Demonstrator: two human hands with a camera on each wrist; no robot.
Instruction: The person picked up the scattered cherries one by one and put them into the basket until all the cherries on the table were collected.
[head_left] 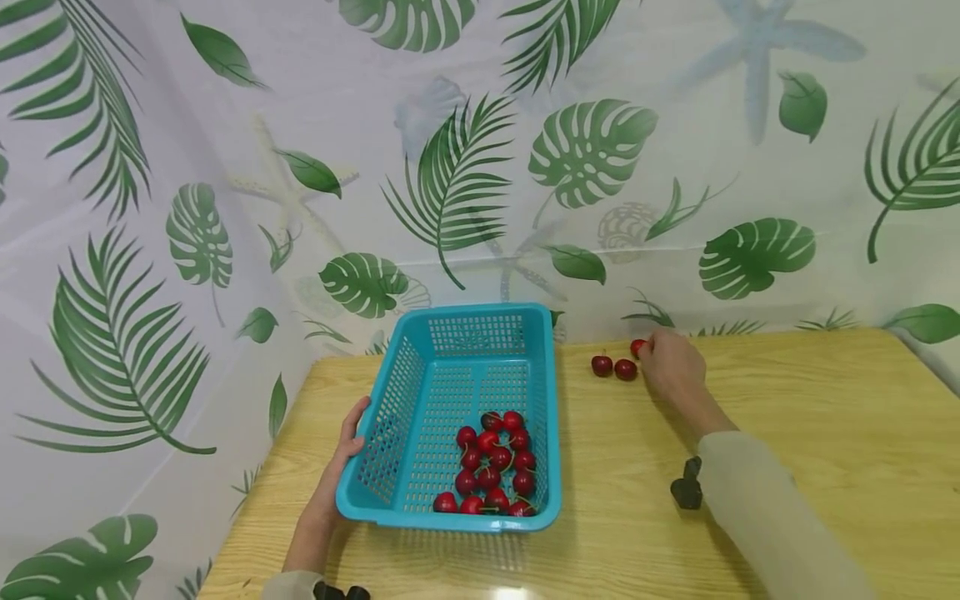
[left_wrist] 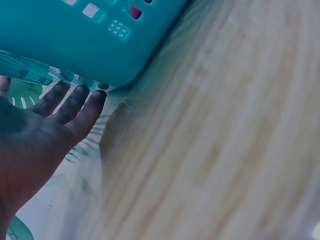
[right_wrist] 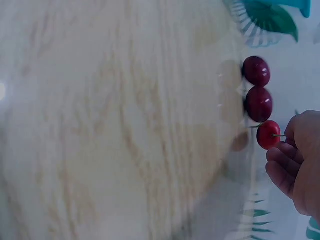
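A light-blue plastic basket [head_left: 352, 492] with perforated walls stands on the table, holding a cluster of red cherries [head_left: 488, 477] toward its near right corner. My left hand [head_left: 347, 450] is at the basket's left side; the left wrist view shows its fingers [left_wrist: 89, 112] extended against the blue wall. To the right of the basket, my right hand [head_left: 675, 367] pinches the stem of a bright red cherry [right_wrist: 268, 135] between thumb and finger. Two darker cherries, one at the far end [right_wrist: 256, 71] and one in the middle [right_wrist: 259, 104], sit in a row beside it.
The light wood-grain table [head_left: 810, 433] extends to the right of the basket. Behind and to the left hangs a white cloth [head_left: 480, 200] printed with green leaves, starfish and shells. A dark wrist-camera mount [head_left: 686, 487] sits beside my right sleeve.
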